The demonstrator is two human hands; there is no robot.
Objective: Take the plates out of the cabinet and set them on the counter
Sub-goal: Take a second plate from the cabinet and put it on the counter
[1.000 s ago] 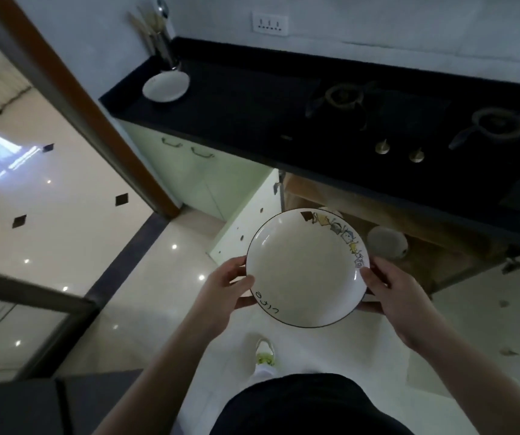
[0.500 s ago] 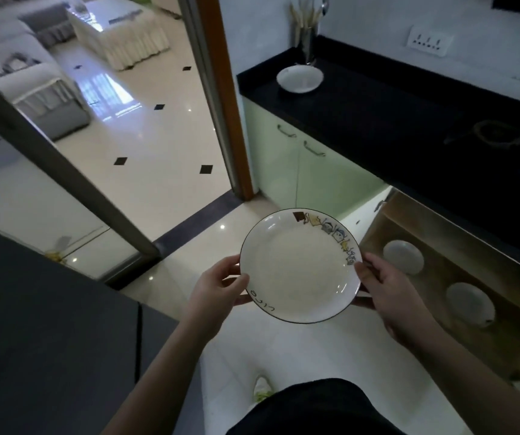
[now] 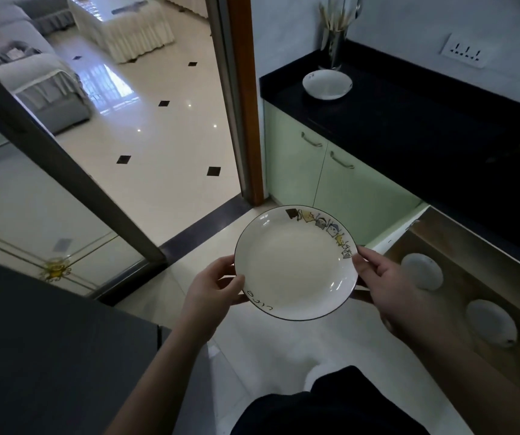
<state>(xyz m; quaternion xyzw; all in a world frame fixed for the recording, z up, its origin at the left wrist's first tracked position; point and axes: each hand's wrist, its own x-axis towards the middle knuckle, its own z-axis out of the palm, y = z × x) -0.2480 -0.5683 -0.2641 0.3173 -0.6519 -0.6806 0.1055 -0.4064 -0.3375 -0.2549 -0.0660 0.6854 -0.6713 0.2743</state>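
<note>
Between the two hands, above the pale floor tiles, a white plate (image 3: 296,263) with a dark rim line is held roughly level. The left hand (image 3: 213,288) pinches the near-left edge, thumb on top beside the lettering, fingers curled under. The right hand (image 3: 384,285) clamps the right edge the same way, thumb touching the rim just below the row of small cartoon figures.

To the right, the open cabinet (image 3: 485,246) shows its wooden interior with two pale dishes (image 3: 422,271) lying inside, well apart from the held plate. Farther up runs the black counter (image 3: 409,120), where a white bowl (image 3: 327,84) sits near its left end, just in front of a metal holder of chopsticks (image 3: 335,42).

Compared with half a second ago, the plate sits slightly more to the right between the same grips, and the view has swung left: the counter's bowl now lies farther right, and more of the green cupboard doors (image 3: 321,171) and doorway floor show.
</note>
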